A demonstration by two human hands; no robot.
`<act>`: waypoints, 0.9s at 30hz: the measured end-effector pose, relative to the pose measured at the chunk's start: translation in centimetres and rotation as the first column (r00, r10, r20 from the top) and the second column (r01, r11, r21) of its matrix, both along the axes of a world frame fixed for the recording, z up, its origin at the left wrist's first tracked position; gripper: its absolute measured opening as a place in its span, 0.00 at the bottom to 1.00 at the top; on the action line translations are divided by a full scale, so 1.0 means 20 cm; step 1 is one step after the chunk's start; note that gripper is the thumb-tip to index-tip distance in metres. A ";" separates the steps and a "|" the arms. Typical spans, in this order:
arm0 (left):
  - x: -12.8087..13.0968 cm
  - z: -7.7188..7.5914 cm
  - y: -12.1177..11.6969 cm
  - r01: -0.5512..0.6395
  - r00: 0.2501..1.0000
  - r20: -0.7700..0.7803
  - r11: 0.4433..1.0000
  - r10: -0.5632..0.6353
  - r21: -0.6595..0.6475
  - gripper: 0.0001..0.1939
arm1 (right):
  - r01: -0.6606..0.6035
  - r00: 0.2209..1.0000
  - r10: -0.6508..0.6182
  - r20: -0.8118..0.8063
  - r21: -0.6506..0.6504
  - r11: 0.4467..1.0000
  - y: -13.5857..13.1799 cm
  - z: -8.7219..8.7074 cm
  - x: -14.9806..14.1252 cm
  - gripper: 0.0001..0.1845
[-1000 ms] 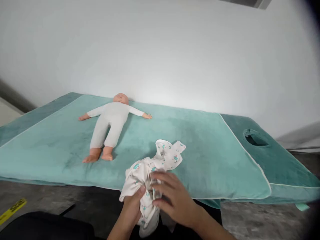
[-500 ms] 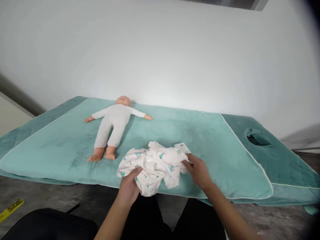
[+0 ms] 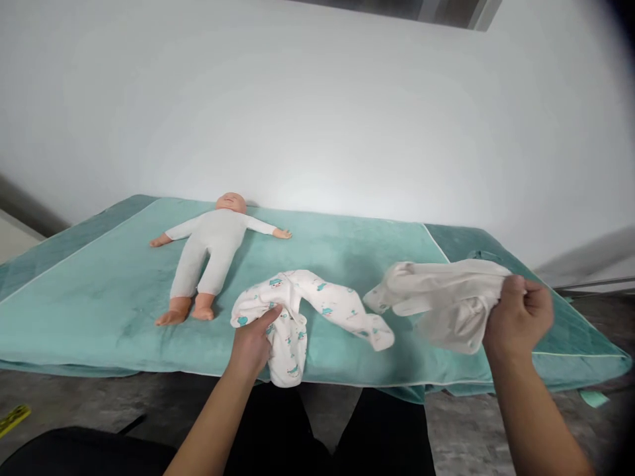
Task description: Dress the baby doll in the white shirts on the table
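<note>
My left hand (image 3: 252,344) is closed on a white baby garment (image 3: 330,299) printed with small teal figures. Its thumb presses on the bunched cloth, while one tube-like leg or sleeve stretches right across the bed and another hangs toward the front edge. Off to the right, my right hand (image 3: 518,317) grips a second white baby garment (image 3: 436,294) by its edge, held up above the bed. That cloth looks mostly plain, with faint print at its left end. The two garments are apart. A baby doll (image 3: 211,244) in a white bodysuit lies on its back at the left, arms spread.
Under everything is a bed with a teal cover (image 3: 124,291), pushed against a white wall (image 3: 317,119). A dark bag or seat (image 3: 89,453) and a yellow strip (image 3: 14,420) are on the floor side at lower left.
My right hand has moved right and pulled the second garment out of the bundle. The left hand keeps its grip on the printed one. The view has shifted slightly to the right.
</note>
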State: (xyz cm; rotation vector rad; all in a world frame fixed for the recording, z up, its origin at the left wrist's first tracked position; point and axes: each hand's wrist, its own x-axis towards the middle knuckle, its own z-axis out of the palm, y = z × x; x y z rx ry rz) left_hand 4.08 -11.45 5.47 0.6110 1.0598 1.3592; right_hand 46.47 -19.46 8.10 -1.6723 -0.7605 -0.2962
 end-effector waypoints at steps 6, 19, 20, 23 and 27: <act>-0.03 -0.05 0.02 0.068 0.996 -0.061 0.997 -0.070 -0.034 0.26 | -0.211 0.975 0.223 -0.023 -0.431 0.877 -0.04 -0.11 -0.01 0.18; 0.17 0.04 0.13 0.252 0.939 0.219 0.964 -0.266 0.090 0.26 | -0.585 0.726 0.669 -0.158 -0.653 0.480 0.10 -0.20 -0.18 0.14; 0.22 0.07 0.15 0.275 0.924 0.238 0.953 -0.298 0.124 0.27 | -0.608 0.744 0.639 -0.198 -0.598 0.523 0.10 -0.19 -0.21 0.16; 0.44 0.23 0.17 0.385 0.851 0.275 0.887 -0.448 0.254 0.26 | -0.720 0.694 0.621 -0.365 -0.382 0.580 0.07 -0.15 -0.34 0.21; 0.82 0.48 0.10 0.550 0.713 0.220 0.726 -0.665 0.412 0.25 | -0.898 0.394 0.800 -0.453 -0.006 0.440 0.02 -0.12 -0.47 0.40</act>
